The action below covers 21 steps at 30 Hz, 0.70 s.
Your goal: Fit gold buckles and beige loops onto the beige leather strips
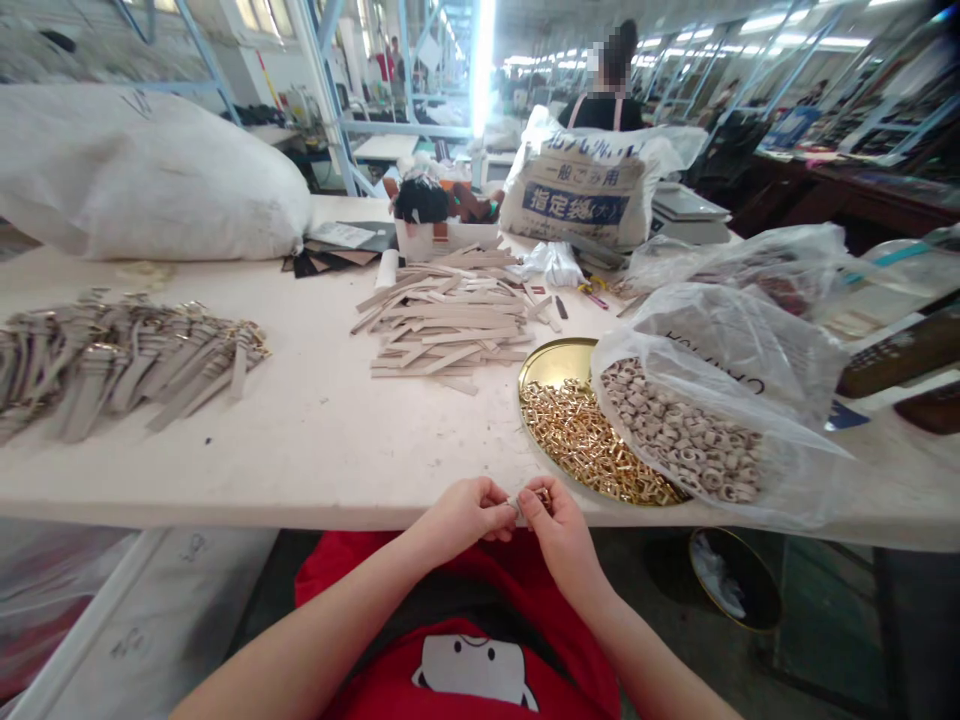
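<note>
My left hand (474,516) and my right hand (553,517) meet at the table's front edge. Their fingertips pinch a tiny pale piece (514,503) between them, too small to identify. Small gold-coloured metal pieces (544,496) show in the curled fingers of my right hand. Just beyond it, a round gold tray (559,357) holds a heap of gold metal buckles (589,440). A clear plastic bag of small beige loops (682,430) overlaps the tray's right side. Behind the hands lies a pile of flat beige strips (450,315).
Beige straps with gold buckles (120,360) are heaped at left. A big white sack (150,180) and a printed bag (574,190) stand farther back. Yellow-handled scissors (592,290) lie near the strips. Below the table is a bin (735,580). A person (611,100) is beyond.
</note>
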Tool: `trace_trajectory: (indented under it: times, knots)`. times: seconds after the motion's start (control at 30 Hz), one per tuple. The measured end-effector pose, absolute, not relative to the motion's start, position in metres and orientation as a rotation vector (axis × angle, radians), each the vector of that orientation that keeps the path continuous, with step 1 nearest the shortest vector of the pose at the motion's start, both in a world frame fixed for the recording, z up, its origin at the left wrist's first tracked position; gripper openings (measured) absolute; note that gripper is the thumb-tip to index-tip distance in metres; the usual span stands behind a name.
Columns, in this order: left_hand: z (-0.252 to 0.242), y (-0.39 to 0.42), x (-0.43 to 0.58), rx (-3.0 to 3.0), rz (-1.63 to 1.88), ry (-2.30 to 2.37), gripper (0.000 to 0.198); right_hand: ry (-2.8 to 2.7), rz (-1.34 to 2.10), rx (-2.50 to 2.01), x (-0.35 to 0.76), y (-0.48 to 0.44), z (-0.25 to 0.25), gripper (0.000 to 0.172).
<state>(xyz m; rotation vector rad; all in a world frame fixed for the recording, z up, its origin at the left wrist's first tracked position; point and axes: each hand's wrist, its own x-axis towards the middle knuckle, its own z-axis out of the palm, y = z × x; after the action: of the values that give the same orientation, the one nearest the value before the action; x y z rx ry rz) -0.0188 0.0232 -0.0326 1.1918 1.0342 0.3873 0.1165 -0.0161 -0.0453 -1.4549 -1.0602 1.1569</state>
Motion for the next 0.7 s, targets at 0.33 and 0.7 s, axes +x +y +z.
trace_trajectory:
  times: [0.33, 0.7]
  knots:
    - [-0.024, 0.107, -0.049, 2.196, 0.192, 1.41, 0.028, -1.528, 0.72, -1.593, 0.105, 0.049, -0.066, 0.033]
    - [-0.013, 0.224, -0.055, 2.235, 0.244, 1.933, 0.018, -1.659, 0.585, -1.483, 0.112, 0.051, -0.08, 0.022]
